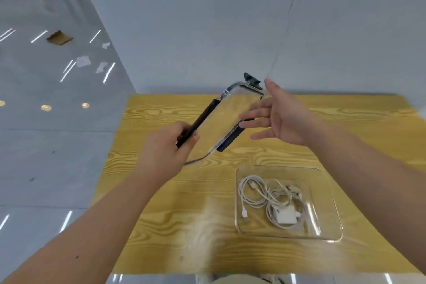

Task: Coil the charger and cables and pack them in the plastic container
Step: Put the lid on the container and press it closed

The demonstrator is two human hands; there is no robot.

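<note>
A clear plastic container [327, 233] sits on the wooden table at the right, holding coiled white cables [255, 193] and a white charger block [285, 215]. Above the table's middle I hold the container's clear lid [228, 117], which has black clip latches along its sides. My left hand [166, 145] is shut on the lid's left black latch. My right hand [276, 115] is spread beside the lid's right edge, fingertips touching or nearly touching it.
The yellow wood-grain table [184, 226] stands against a white wall [207, 30]. A glossy tiled floor lies to the left, with a brown piece of cardboard [60, 38] and scraps of paper on it.
</note>
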